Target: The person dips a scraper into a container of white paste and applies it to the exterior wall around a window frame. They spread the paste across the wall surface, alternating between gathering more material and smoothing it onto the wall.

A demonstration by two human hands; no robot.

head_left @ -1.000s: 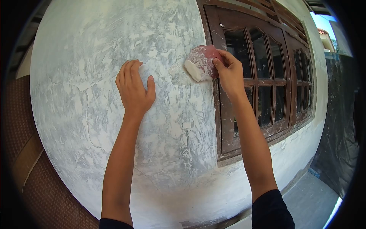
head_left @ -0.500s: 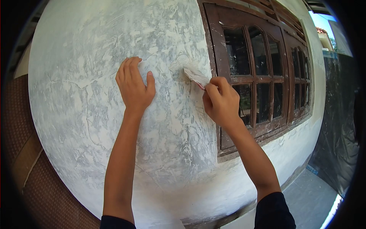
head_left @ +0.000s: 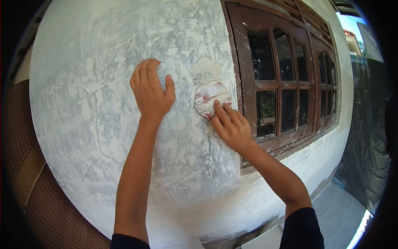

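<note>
My right hand [head_left: 233,128] grips the lower edge of a flat, roundish putty spreader [head_left: 212,96]. The spreader has red and white print and is smeared with white putty; its face lies nearly flat over the wall [head_left: 182,162]. Two fingers press on its outer side, and the thumb is hidden behind it. Just above it a damp-looking patch of putty [head_left: 205,69] shows on the wall. To the left, my left hand [head_left: 152,89] holds nothing and rests against the wall, thumb spread away from slightly bent fingers. The plaster is blotched grey and white, with cracks around the left hand.
A brown wooden window [head_left: 277,85] with dark panes stands right beside my right hand, its frame flecked with white. Woven brown panels [head_left: 54,211] line the lower left. At the right hang dark plastic sheets [head_left: 365,133] above a grey floor [head_left: 338,213].
The spreader has turned from edge-on to nearly flat against the wall and moved lower. My right hand has dropped with it, fingers now extended over its face. My left hand stays on the wall.
</note>
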